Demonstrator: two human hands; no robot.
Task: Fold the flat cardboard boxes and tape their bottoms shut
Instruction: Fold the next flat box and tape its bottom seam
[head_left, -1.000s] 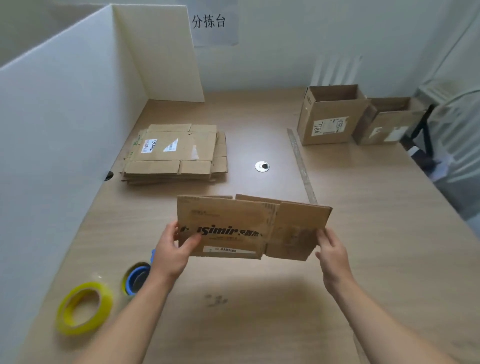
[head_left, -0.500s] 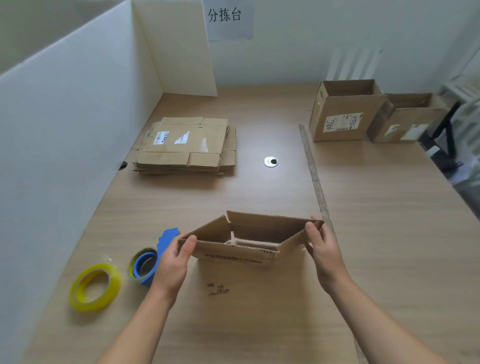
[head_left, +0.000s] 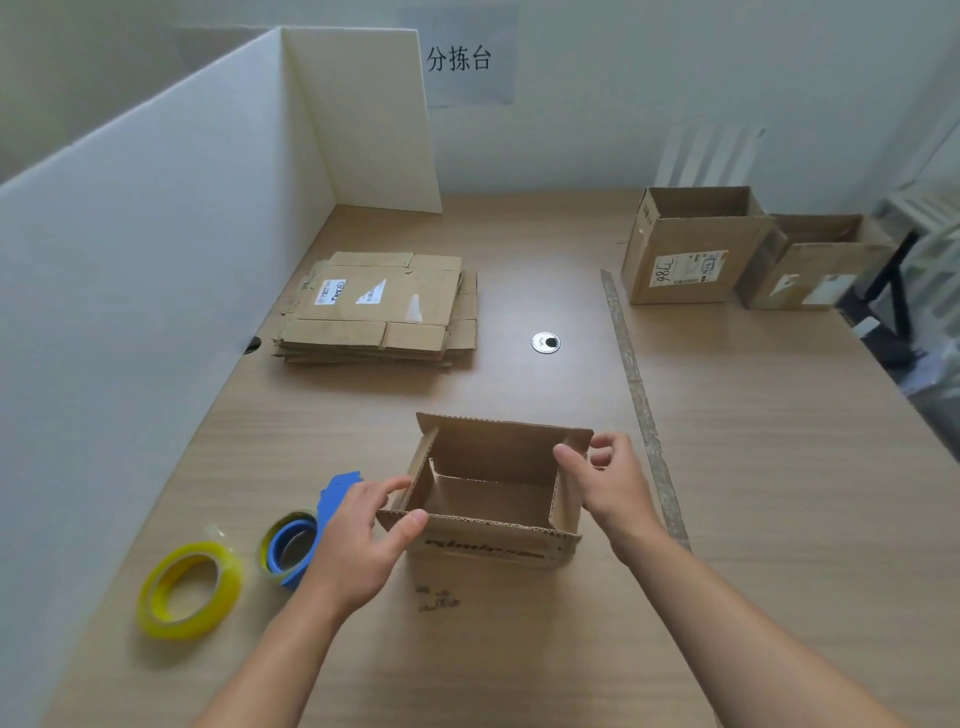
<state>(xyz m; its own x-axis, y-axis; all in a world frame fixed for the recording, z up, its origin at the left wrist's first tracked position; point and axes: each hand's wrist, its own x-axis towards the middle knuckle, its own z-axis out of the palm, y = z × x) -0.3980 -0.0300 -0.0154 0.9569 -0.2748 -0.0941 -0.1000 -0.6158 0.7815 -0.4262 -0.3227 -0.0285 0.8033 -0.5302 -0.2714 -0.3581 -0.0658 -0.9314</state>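
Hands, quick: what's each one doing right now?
Left hand: holding the cardboard box at its near left corner.
Right hand: pinching the box's right wall, thumb inside.

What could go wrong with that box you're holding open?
The open box is only held in shape by the left hand and right hand; no tape shows on it, so it might flop flat if one lets go. The left hand is right beside the blue tape dispenser and could bump it.

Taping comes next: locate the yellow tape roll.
Head view: the yellow tape roll lies near-left on the table, just left of the blue tape dispenser.
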